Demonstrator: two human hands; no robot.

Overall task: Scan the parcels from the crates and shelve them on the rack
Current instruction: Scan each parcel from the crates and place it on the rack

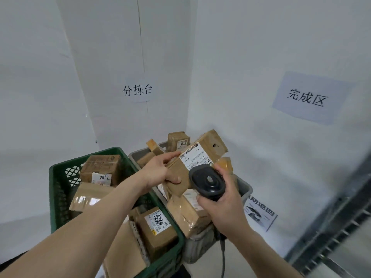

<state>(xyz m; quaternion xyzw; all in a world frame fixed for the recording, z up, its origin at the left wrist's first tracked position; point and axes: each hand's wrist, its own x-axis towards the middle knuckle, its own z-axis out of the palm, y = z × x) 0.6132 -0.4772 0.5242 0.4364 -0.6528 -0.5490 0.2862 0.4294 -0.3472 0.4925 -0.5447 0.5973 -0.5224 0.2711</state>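
My left hand (160, 171) grips a long brown cardboard parcel (208, 149) by its near end, holding it tilted above the crates with its white shipping label facing up. My right hand (222, 205) holds a black barcode scanner (207, 182) by the handle, its head pointing at the label from just below. A green plastic crate (58, 189) on the left holds several brown parcels. A grey crate (246, 189) to its right is heaped with more parcels.
A metal rack (341, 233) edge runs along the right side. White walls carry two paper signs (138, 90), (307, 98). A printed sheet (261, 213) lies beside the grey crate. The scanner's cable (222, 257) hangs down in front of the crates.
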